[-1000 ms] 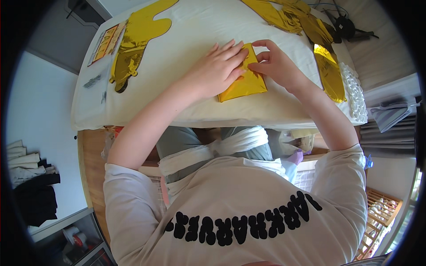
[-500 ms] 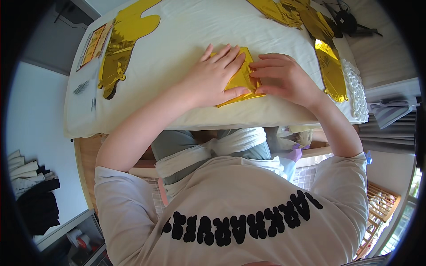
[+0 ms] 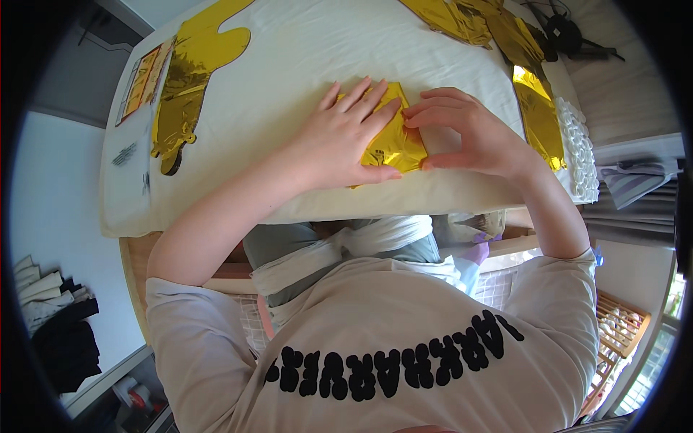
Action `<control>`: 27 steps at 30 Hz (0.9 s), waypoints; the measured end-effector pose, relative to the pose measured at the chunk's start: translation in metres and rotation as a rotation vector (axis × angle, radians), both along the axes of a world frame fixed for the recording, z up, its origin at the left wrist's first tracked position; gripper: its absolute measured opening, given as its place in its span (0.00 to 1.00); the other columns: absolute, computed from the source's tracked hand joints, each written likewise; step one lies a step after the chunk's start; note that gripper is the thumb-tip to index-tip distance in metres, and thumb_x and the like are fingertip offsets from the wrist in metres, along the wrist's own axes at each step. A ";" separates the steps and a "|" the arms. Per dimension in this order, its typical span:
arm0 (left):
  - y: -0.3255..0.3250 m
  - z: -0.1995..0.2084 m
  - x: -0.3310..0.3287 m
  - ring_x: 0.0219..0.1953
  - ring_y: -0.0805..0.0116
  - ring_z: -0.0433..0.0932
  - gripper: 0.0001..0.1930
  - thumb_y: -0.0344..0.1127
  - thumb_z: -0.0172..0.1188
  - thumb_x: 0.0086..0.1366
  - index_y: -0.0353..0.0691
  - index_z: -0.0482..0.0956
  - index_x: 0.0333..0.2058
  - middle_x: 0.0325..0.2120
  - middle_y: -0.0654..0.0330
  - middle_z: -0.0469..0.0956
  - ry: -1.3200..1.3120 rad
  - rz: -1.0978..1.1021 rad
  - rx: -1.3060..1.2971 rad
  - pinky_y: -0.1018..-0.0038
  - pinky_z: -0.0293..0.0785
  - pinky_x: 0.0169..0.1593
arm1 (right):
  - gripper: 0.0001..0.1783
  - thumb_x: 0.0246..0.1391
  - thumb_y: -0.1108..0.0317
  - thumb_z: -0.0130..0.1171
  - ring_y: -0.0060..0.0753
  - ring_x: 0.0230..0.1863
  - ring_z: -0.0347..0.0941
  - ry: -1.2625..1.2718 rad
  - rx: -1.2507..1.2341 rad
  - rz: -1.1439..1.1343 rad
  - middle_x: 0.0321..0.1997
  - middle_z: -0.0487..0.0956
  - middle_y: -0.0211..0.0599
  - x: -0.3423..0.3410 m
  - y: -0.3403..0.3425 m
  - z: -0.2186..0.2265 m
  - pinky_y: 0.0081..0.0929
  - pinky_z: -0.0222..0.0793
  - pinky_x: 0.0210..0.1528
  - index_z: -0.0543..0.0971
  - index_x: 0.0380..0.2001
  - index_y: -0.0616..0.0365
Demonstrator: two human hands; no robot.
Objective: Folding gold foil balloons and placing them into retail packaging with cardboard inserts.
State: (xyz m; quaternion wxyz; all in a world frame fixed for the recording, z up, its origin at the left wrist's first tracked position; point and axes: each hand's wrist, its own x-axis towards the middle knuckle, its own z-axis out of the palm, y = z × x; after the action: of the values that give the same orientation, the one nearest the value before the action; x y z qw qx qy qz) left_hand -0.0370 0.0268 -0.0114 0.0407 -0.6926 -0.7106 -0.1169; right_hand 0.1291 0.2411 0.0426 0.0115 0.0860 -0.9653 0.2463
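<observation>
A folded gold foil balloon (image 3: pixel 401 141) lies flat on the white-covered surface in front of me. My left hand (image 3: pixel 339 137) is spread over its left part, palm down, fingers apart and thumb near the lower edge. At the balloon's right edge is my right hand (image 3: pixel 469 133); its curved fingertips touch the foil, with the thumb held apart below them at the lower right corner. Part of the foil is hidden beneath my left hand.
Another flat gold foil balloon (image 3: pixel 184 94) lies at the left, beside a printed packet (image 3: pixel 141 83). More gold foil (image 3: pixel 530 94) stretches along the right, near white ruffled trim (image 3: pixel 575 148) and a black corded device (image 3: pixel 567 35). The bed's front edge runs just before me.
The view has shifted slightly. The foil's lower edge looks flatter under my left hand, and my right thumb has moved a little down, away from the fingers.
</observation>
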 end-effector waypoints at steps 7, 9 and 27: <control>0.000 0.000 0.001 0.75 0.40 0.54 0.54 0.72 0.60 0.59 0.38 0.57 0.72 0.72 0.40 0.58 -0.046 0.006 -0.017 0.39 0.47 0.74 | 0.52 0.34 0.57 0.83 0.51 0.74 0.61 -0.024 0.075 -0.037 0.69 0.68 0.42 -0.026 -0.017 -0.003 0.49 0.54 0.77 0.66 0.63 0.55; -0.002 -0.001 0.000 0.75 0.40 0.54 0.54 0.72 0.61 0.59 0.37 0.58 0.72 0.72 0.39 0.58 -0.065 0.011 -0.002 0.40 0.47 0.74 | 0.55 0.33 0.55 0.84 0.51 0.76 0.58 -0.029 0.095 -0.027 0.70 0.69 0.41 -0.028 -0.013 -0.005 0.49 0.51 0.78 0.66 0.64 0.55; -0.011 0.006 0.002 0.74 0.52 0.56 0.40 0.58 0.64 0.63 0.52 0.66 0.70 0.72 0.54 0.61 -0.229 -0.096 -0.033 0.28 0.51 0.68 | 0.66 0.23 0.43 0.83 0.54 0.78 0.54 -0.035 0.137 -0.125 0.71 0.71 0.28 -0.021 -0.006 -0.015 0.61 0.45 0.79 0.64 0.69 0.49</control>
State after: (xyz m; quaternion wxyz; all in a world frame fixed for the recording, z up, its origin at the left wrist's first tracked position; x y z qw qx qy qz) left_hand -0.0350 0.0163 -0.0049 -0.0577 -0.7086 -0.6784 -0.1853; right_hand 0.1083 0.2355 0.0275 0.0042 0.0221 -0.9835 0.1797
